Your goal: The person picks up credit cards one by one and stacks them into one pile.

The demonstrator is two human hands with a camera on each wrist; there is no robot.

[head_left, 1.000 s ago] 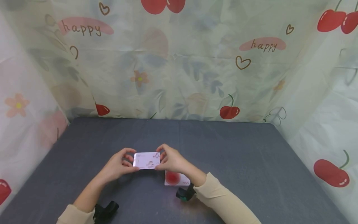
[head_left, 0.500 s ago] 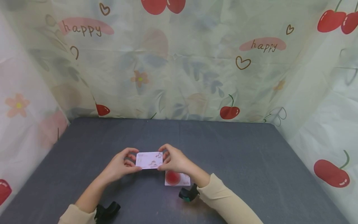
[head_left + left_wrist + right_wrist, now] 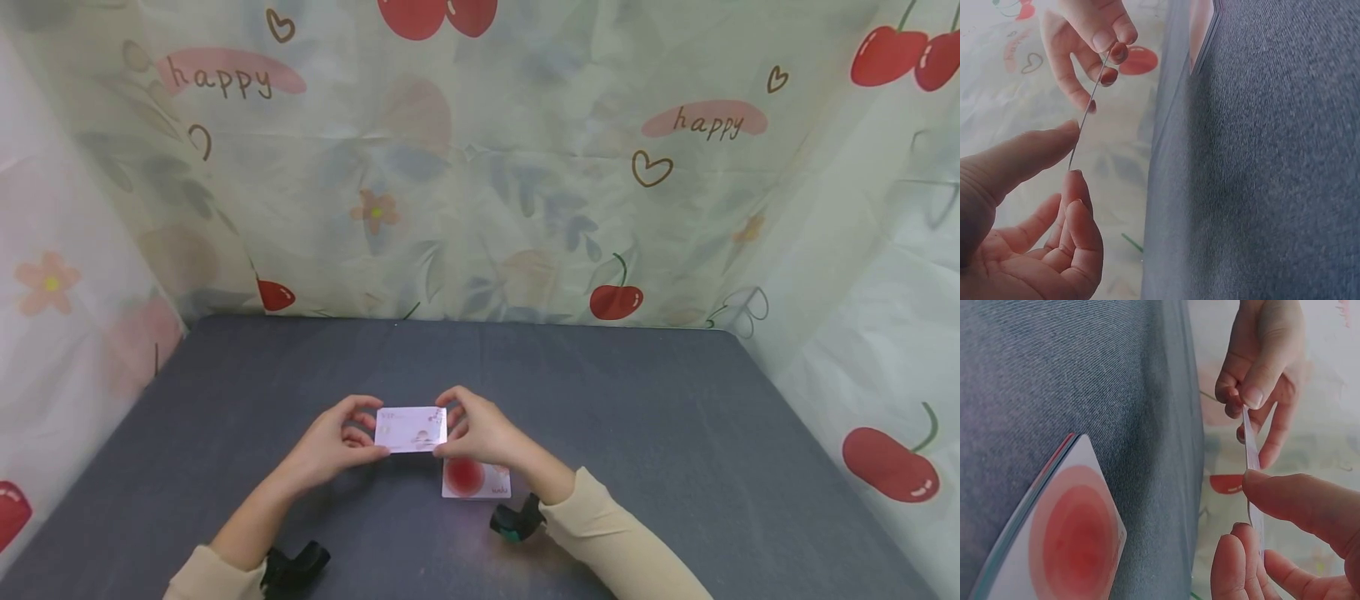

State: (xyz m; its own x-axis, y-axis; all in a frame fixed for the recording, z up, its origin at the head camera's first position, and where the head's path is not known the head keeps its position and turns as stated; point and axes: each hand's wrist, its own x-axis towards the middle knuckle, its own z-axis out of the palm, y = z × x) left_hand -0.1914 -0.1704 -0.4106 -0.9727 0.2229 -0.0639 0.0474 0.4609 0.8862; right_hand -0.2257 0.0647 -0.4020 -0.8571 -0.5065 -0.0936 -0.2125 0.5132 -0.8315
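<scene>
A thin pale pink card (image 3: 410, 430) with small printed marks is held up above the table between both hands. My left hand (image 3: 335, 446) pinches its left side between thumb and fingers. On the opposite side, my right hand (image 3: 480, 429) pinches the card's right edge. Edge-on in the left wrist view, the card (image 3: 1090, 103) is a narrow line between the fingertips. Below and to the right lies a stack of cards (image 3: 476, 479), its top one white with a red round print. In the right wrist view the stack (image 3: 1079, 531) shows several layers.
A dark grey cloth-covered table (image 3: 600, 417) spreads around the hands. Behind it hangs a pale curtain (image 3: 480, 208) printed with cherries, hearts and flowers. Black wrist-worn devices (image 3: 517, 518) sit below both forearms.
Both hands have shifted slightly to the right together, carrying the pink card with them. The stack of cards has stayed where it was.
</scene>
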